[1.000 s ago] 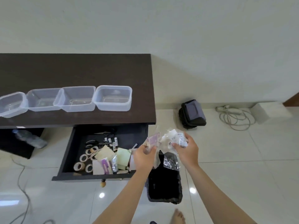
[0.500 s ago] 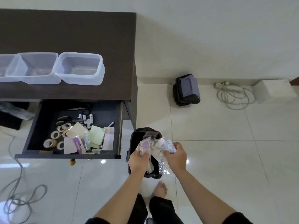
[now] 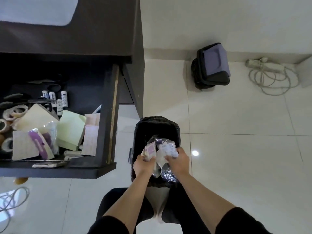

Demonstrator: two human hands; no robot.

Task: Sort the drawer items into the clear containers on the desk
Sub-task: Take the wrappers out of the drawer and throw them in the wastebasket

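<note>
Black bin (image 3: 138,132), dark brown drawer (image 3: 104,115), pale green pad (image 3: 70,130), cream tiles (image 3: 236,157).

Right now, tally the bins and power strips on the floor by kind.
Black bins: 2, nearest, farther
Power strip: 1
Total: 3

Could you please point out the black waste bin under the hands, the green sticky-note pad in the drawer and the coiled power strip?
black waste bin (image 3: 157,123), head view, far rim.
green sticky-note pad (image 3: 70,130), head view, top sheet.
power strip (image 3: 263,65), head view, socket bar.
</note>
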